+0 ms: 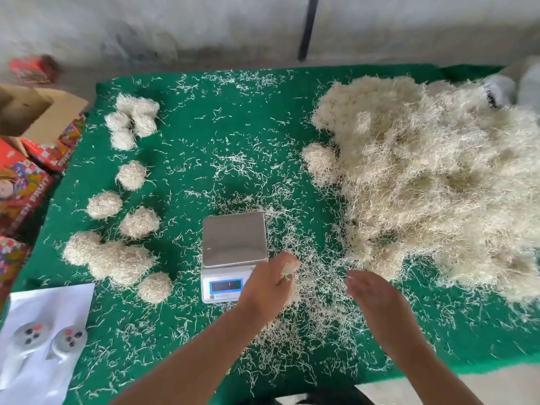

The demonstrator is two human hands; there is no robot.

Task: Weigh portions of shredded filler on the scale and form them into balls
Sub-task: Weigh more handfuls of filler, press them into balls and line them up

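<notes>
Left hand (267, 283) pinches a small tuft of shredded filler (289, 271) beside the bare scale (234, 239), right hand (369, 289) spread empty; about ten finished balls (133, 175) lie left, a big heap (438, 176) remains right.

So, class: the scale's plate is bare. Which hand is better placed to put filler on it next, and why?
The left hand: it already grips a tuft of filler beside the scale. The right hand is open, holding nothing.
</notes>
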